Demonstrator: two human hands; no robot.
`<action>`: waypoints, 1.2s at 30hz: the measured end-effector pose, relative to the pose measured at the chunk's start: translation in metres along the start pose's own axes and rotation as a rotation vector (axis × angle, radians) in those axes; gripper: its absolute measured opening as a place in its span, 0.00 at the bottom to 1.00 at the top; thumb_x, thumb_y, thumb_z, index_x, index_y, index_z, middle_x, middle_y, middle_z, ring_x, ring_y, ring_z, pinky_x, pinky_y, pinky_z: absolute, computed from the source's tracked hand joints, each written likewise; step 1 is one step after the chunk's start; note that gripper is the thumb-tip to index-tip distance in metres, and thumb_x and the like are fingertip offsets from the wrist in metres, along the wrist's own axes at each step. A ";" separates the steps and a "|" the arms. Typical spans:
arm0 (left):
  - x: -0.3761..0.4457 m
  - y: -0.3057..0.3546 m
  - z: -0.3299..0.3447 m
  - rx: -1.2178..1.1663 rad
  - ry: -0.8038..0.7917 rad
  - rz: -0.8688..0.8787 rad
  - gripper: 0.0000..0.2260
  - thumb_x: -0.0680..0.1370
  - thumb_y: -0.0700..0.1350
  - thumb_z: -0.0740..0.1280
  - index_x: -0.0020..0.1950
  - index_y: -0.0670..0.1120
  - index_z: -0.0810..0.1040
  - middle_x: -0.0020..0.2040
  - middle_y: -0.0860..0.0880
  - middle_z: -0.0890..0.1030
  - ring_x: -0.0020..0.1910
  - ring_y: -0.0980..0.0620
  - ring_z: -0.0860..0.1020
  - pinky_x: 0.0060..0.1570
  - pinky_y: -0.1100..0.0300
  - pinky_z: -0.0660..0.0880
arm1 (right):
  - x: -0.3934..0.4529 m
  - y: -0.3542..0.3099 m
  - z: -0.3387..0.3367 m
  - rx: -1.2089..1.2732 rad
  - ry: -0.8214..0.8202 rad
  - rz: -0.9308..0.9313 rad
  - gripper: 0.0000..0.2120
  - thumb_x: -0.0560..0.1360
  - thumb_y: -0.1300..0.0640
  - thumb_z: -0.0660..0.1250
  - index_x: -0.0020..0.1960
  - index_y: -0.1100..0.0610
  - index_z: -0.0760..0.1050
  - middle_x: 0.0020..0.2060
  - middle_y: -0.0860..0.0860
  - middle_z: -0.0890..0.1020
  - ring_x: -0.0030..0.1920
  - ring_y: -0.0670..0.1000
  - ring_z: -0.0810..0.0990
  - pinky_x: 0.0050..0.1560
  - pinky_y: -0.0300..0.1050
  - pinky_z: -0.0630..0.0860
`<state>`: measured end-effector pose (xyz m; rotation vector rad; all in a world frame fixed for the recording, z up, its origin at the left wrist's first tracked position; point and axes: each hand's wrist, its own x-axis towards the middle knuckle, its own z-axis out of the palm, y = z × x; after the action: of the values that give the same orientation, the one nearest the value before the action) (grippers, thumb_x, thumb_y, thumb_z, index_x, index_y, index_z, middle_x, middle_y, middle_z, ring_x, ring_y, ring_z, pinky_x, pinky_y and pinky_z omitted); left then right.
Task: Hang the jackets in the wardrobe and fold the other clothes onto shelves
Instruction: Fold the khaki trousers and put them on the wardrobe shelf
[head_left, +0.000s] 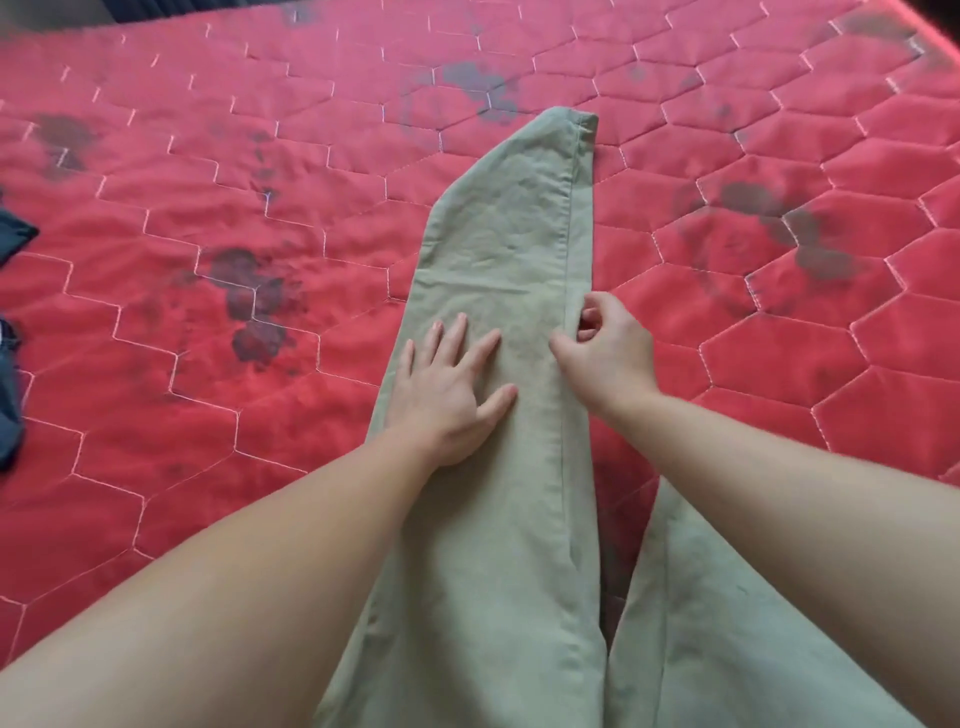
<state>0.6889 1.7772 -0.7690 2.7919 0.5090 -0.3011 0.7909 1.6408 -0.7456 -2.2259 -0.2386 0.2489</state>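
Matt olive woven-cloth trousers (498, 270), lightly creased; red quilted fabric bedcover (208, 130), soft sheen, dark blotchy stains.

A red quilted mattress (779, 364) fills nearly the whole view, stitched in pale hexagons and marked with dark grey blotches to either side of the grip and beyond it. A dim strip (156, 8) shows past its far edge. Soft, even light falls across the surface.

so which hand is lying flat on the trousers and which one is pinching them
The left hand lies flat, fingers spread, on the green trousers. The right hand has curled fingers pinching the trouser leg's right edge.
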 end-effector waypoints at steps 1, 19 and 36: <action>0.005 -0.003 0.001 -0.003 -0.009 0.006 0.30 0.78 0.66 0.53 0.78 0.62 0.46 0.80 0.52 0.42 0.78 0.50 0.39 0.76 0.48 0.38 | 0.013 -0.007 0.004 0.067 0.018 0.107 0.14 0.70 0.57 0.70 0.55 0.58 0.75 0.44 0.47 0.80 0.47 0.50 0.78 0.51 0.39 0.72; 0.010 -0.005 -0.077 -1.473 0.021 -0.457 0.28 0.75 0.68 0.61 0.63 0.48 0.78 0.56 0.47 0.83 0.55 0.48 0.81 0.53 0.54 0.78 | 0.016 -0.037 -0.001 -0.720 -0.204 -1.066 0.23 0.64 0.59 0.56 0.51 0.63 0.83 0.49 0.63 0.84 0.50 0.65 0.82 0.52 0.61 0.78; -0.116 -0.023 -0.036 -1.219 0.104 -0.660 0.12 0.71 0.31 0.58 0.39 0.47 0.75 0.36 0.46 0.76 0.32 0.48 0.74 0.37 0.52 0.75 | -0.086 -0.034 -0.050 0.631 -0.508 0.276 0.10 0.77 0.63 0.66 0.55 0.52 0.78 0.41 0.49 0.84 0.38 0.49 0.83 0.39 0.42 0.78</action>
<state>0.5796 1.7727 -0.7111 1.4167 1.1422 0.0502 0.7184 1.6018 -0.6797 -1.5323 -0.0991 0.9112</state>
